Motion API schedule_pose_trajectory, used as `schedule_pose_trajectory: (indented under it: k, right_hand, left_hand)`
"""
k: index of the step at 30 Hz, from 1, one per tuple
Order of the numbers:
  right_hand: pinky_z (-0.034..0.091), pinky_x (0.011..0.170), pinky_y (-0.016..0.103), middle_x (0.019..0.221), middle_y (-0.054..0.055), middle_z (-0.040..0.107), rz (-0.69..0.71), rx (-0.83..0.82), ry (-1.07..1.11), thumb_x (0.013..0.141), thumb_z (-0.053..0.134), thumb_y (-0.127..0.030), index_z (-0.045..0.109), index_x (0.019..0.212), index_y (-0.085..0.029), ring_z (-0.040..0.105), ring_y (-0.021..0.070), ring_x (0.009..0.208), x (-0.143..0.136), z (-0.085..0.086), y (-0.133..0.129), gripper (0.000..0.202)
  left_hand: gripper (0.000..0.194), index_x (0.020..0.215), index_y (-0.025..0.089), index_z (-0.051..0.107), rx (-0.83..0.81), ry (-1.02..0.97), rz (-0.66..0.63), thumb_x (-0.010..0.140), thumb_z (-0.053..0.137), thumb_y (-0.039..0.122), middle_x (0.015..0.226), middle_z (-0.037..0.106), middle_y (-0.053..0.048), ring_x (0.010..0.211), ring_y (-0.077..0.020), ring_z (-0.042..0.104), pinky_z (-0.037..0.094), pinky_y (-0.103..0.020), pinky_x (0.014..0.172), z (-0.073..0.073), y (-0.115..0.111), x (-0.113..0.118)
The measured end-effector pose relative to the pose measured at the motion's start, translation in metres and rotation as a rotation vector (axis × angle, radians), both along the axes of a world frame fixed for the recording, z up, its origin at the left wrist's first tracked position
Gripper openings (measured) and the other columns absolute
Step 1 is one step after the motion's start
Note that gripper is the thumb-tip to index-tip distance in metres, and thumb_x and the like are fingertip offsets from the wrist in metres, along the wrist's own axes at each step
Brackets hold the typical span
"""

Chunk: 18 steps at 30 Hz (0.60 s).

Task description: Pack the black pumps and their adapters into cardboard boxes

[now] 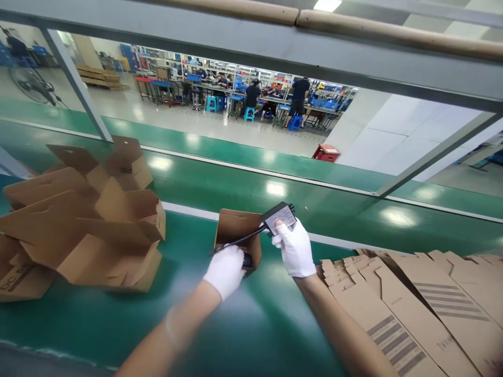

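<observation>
My right hand (295, 250), in a white glove, grips a black power adapter (280, 219) with a pale label, thumb on the label. It is raised just right of a small open cardboard box (238, 222). From the adapter a black cable (247, 237) runs down leftward to my left hand (225, 269), also gloved in white. That hand is closed at the box's near left side, with the cable at its fingers. A dark rounded part (247, 259) shows beside the fingers inside the box; whether I hold it too is unclear.
Several open folded boxes (113, 256) crowd the left of the green work surface (188, 335). Flat cardboard blanks (428, 309) lie stacked at the right. A metal frame post (436, 154) rises beyond. In the background, people sit and stand at benches.
</observation>
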State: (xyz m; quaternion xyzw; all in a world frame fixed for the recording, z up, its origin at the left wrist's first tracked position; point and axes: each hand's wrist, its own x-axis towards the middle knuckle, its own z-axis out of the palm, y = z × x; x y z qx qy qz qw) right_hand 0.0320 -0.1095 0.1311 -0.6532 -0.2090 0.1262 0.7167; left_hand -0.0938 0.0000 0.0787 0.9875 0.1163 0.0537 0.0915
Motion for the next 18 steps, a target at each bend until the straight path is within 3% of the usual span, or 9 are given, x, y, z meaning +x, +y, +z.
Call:
schedule_pose_trajectory:
  k: [2,5,8,10,12,15,18]
  right_hand:
    - [0.046,0.051,0.026,0.078,0.002,0.059,-0.086,-0.231,-0.29,0.082,0.063,-0.041,0.044,0.104,-0.018,0.056,0.015,0.056,0.0,-0.012,0.006,0.036]
    - [0.049,0.072,0.036,0.096,0.01,0.062,0.027,-0.677,-0.923,0.09,0.05,-0.026,0.049,0.108,-0.018,0.061,0.0236,0.082,-0.009,-0.017,0.007,0.02]
    - [0.047,0.064,0.037,0.091,0.012,0.061,0.192,-1.165,-1.348,0.091,0.037,-0.013,0.054,0.103,-0.016,0.061,0.0273,0.078,-0.024,-0.004,0.017,0.021]
    - [0.047,0.058,0.036,0.087,0.013,0.06,0.247,-1.384,-1.351,0.089,0.034,-0.007,0.054,0.101,-0.014,0.062,0.0278,0.073,-0.032,0.005,0.032,0.024]
    - [0.049,0.058,0.036,0.086,0.015,0.06,0.312,-1.494,-1.279,0.088,0.033,-0.005,0.054,0.098,-0.011,0.063,0.0284,0.074,-0.037,0.006,0.05,0.024]
    - [0.051,0.062,0.035,0.082,0.017,0.062,0.445,-1.538,-1.229,0.087,0.038,-0.006,0.056,0.092,-0.008,0.065,0.0272,0.075,-0.036,-0.006,0.071,0.019]
    - [0.052,0.063,0.035,0.08,0.015,0.063,0.551,-1.539,-1.233,0.086,0.045,-0.009,0.058,0.091,-0.009,0.065,0.0261,0.074,-0.033,-0.017,0.072,0.014]
  left_hand:
    - [0.024,0.096,0.01,0.061,0.001,0.016,-0.008,0.078,0.063,0.025,0.093,0.062,-0.015,0.09,-0.0316,0.057,0.049,-0.043,0.073,0.0,-0.002,-0.001]
    - [0.024,0.097,0.008,0.061,-0.005,0.048,-0.002,0.079,0.062,0.023,0.093,0.062,-0.017,0.089,-0.034,0.057,0.049,-0.044,0.069,0.002,-0.005,-0.001]
    - [0.024,0.097,0.007,0.063,-0.026,0.083,0.008,0.079,0.062,0.023,0.09,0.063,-0.018,0.089,-0.035,0.058,0.05,-0.044,0.068,0.006,-0.008,0.002]
    - [0.025,0.097,0.007,0.063,-0.042,0.095,0.019,0.079,0.064,0.023,0.091,0.063,-0.018,0.089,-0.0355,0.058,0.051,-0.045,0.068,0.006,-0.01,0.005]
    - [0.025,0.1,0.006,0.063,-0.065,0.097,0.048,0.081,0.061,0.023,0.092,0.063,-0.018,0.086,-0.0342,0.059,0.052,-0.044,0.068,0.005,-0.011,0.007]
    - [0.029,0.11,0.006,0.061,-0.108,0.085,0.101,0.086,0.052,0.019,0.098,0.063,-0.019,0.088,-0.0302,0.061,0.054,-0.041,0.074,0.003,-0.011,0.004]
    - [0.043,0.123,0.011,0.054,-0.144,-0.017,0.053,0.08,0.057,0.012,0.115,0.06,-0.017,0.105,-0.0275,0.057,0.052,-0.039,0.089,0.002,-0.011,-0.011]
